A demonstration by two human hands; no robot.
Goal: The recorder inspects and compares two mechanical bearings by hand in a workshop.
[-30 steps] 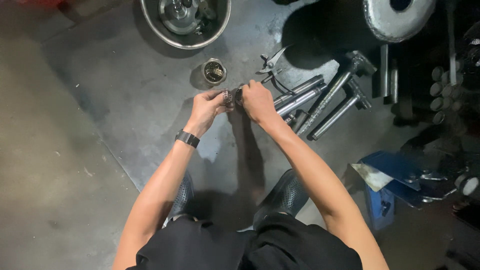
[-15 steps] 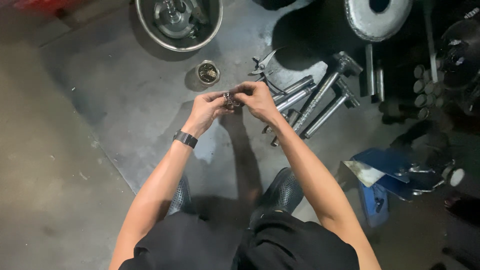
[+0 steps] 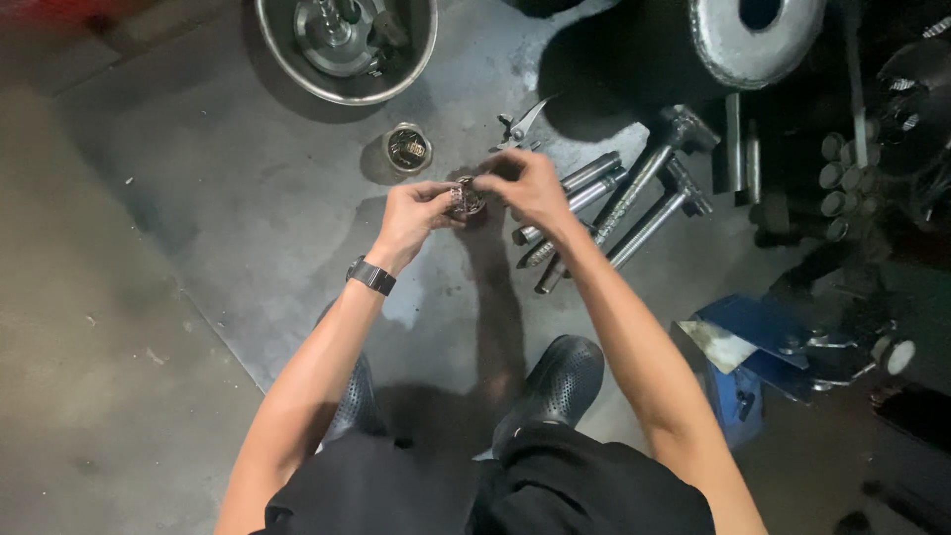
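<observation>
The left hand point(image 3: 411, 213), a watch point(image 3: 371, 275) on its wrist, has its fingertips pinched on the left side of a small round metal part point(image 3: 466, 197). The right hand point(image 3: 525, 186) closes over the same part from the right, fingers curled tight on it, so the part sits held between both hands above the floor. Up and left of the grip a small tin point(image 3: 407, 148) stands on the metal floor plate point(image 3: 248, 198), something dark inside. Beyond it, a large steel bowl point(image 3: 287, 59) holds metal pieces. Just above the right hand lie pliers point(image 3: 517, 124). To its right, long steel bolts point(image 3: 634, 198) lie side by side, near a heavy round disc point(image 3: 758, 40).
</observation>
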